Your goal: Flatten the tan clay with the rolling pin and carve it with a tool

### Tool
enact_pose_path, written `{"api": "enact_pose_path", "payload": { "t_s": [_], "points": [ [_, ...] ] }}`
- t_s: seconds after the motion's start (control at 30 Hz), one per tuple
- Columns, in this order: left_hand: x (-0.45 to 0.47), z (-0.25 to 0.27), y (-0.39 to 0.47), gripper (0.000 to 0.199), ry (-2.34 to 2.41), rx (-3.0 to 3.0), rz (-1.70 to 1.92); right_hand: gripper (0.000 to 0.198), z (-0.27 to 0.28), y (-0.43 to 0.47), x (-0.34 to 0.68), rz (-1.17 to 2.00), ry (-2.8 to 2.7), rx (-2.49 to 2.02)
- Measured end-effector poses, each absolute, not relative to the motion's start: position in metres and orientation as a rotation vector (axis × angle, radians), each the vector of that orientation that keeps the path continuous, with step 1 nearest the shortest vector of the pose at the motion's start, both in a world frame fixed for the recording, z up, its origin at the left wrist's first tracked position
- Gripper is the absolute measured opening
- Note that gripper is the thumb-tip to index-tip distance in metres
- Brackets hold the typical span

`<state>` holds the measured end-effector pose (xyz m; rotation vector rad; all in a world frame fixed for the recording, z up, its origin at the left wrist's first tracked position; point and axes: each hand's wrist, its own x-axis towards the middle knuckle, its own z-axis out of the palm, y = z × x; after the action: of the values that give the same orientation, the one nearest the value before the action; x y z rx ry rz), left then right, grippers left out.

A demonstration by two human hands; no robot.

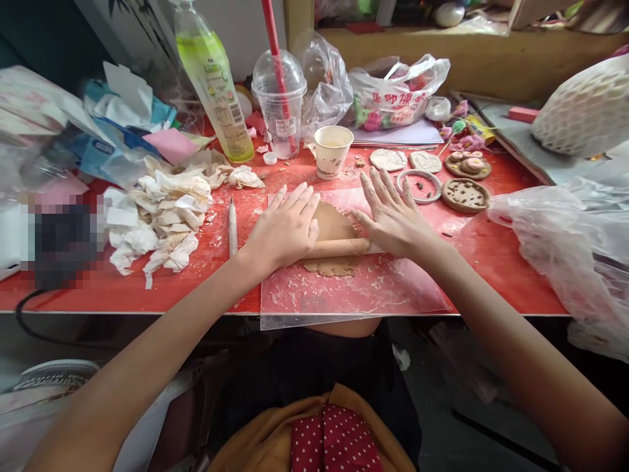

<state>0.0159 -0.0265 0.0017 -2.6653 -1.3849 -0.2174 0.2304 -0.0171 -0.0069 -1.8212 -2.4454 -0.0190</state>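
Observation:
A wooden rolling pin (341,248) lies crosswise on a flattened slab of brown clay (334,219). Under the clay is a clear plastic sheet (354,295) that overhangs the table's front edge. My left hand (289,226) rests flat over the pin's left end, fingers stretched forward. At the other end my right hand (393,216) presses with its palm, fingers spread. Both palms hide the pin's ends. Left of my left hand lies a slim pointed tool (232,226). A ring-shaped piece (419,186) and a round clay dish with dark bits (466,195) sit beyond my right hand.
Crumpled tissues (167,210) are heaped on the left of the red table (221,295). A paper cup (333,152), a lidded plastic cup (280,98) and a green drink bottle (216,85) stand behind. Plastic bags (555,229) spill over the right edge.

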Motion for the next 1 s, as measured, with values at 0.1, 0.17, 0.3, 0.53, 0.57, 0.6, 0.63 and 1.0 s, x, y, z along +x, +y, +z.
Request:
{"api": "enact_pose_path", "payload": {
  "t_s": [0.1, 0.17, 0.3, 0.53, 0.57, 0.6, 0.63, 1.0],
  "points": [
    [0.015, 0.0, -0.021, 0.052, -1.386, -2.656, -0.247, 0.072, -0.009, -0.012, 0.231, -0.041, -2.409, -1.81],
    [0.015, -0.001, -0.016, 0.052, -1.385, -2.657, -0.273, 0.073, -0.01, -0.007, 0.231, -0.037, -2.403, -1.798],
    [0.014, -0.005, -0.003, 0.052, -1.399, -2.692, -0.288, 0.073, -0.016, 0.009, 0.235, 0.044, -2.426, -1.81],
    [0.011, -0.008, 0.024, 0.05, -1.271, -2.791, -0.284, 0.081, -0.034, 0.038, 0.246, 0.118, -2.438, -1.682],
    [0.011, -0.008, 0.026, 0.049, -1.239, -2.789, -0.327, 0.081, -0.034, 0.039, 0.245, 0.075, -2.402, -1.687],
    [0.011, -0.006, 0.027, 0.048, -1.214, -2.782, -0.373, 0.08, -0.034, 0.04, 0.244, 0.025, -2.353, -1.7],
    [0.012, -0.004, 0.028, 0.047, -1.197, -2.772, -0.418, 0.079, -0.032, 0.041, 0.243, -0.029, -2.295, -1.718],
    [0.012, 0.013, 0.037, 0.042, -1.314, -2.483, -0.666, 0.062, -0.008, 0.046, 0.232, -0.6, -1.911, -1.771]
  ]
}}
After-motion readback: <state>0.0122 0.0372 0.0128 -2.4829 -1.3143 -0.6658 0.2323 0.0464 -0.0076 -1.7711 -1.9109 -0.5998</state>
